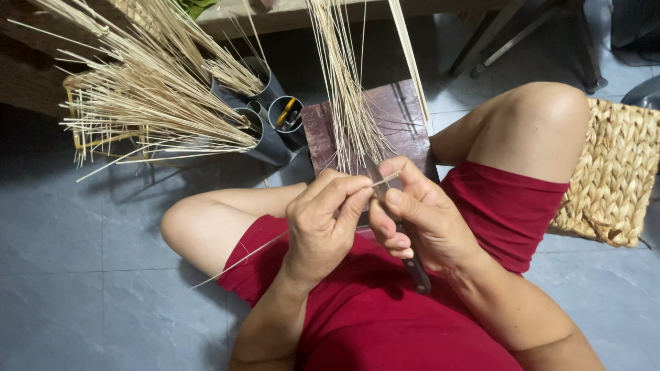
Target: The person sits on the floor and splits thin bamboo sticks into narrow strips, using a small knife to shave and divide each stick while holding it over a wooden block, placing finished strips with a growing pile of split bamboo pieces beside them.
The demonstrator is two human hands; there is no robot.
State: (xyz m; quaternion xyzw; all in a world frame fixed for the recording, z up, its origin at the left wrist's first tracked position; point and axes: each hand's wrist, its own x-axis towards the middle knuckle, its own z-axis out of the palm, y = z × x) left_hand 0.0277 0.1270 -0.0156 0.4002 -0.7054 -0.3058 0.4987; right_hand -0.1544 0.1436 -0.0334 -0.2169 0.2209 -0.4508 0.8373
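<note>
Item, as I see it from the head camera: my left hand [323, 223] is closed, thumb and forefinger pinched on a thin pale bamboo sliver [387, 179] that runs from between my hands down across my left thigh toward the floor. My right hand [419, 216] is wrapped shut around a dark-handled knife [412, 264] — the blade points up between the two hands, with the thumb pressed on the sliver beside it.

Just beyond the hands, a dark reddish wooden block [402, 120] stands on the grey tiled floor [82, 275] between my knees, and a loose sheaf of long slivers [344, 82] hangs down across it.

To the left of the block: grey tubes [275, 137] stuffed with bundles of cut sticks [158, 103] fanning out leftward; one tube holds a yellow-handled tool [287, 112].

Right edge: woven straw seat [615, 178], touching my right thigh.

I am wearing red shorts [495, 213].
</note>
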